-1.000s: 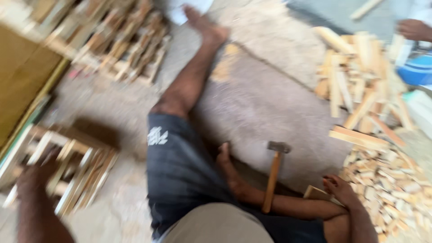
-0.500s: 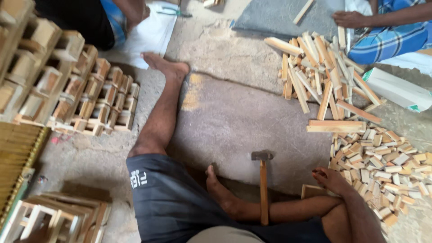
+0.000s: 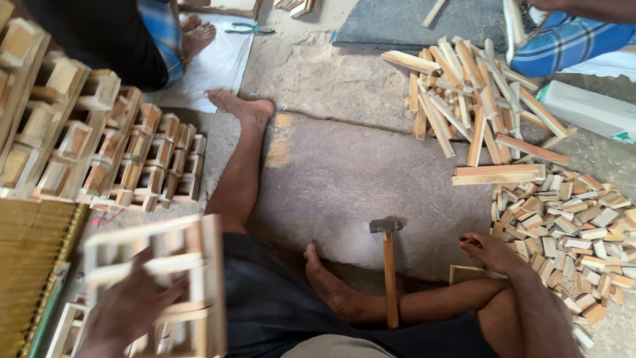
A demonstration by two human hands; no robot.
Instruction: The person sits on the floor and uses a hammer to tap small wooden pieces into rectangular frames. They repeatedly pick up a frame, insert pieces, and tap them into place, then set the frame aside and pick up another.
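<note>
A hammer (image 3: 388,265) lies on the floor (image 3: 344,179) near the middle, with small wooden blocks (image 3: 570,225) heaped to its right and longer sticks (image 3: 470,99) beyond them. Stacked wooden frames (image 3: 99,139) stand at far left, behind the frame (image 3: 165,285) at near left.

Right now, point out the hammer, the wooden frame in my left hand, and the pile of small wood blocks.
hammer (image 3: 389,278): head view, middle of its wooden handle.
wooden frame (image 3: 199,265): head view, its right upright bar.
left hand (image 3: 129,311): head view, back of the hand.
pile of small wood blocks (image 3: 563,225): head view, middle of the pile.
</note>
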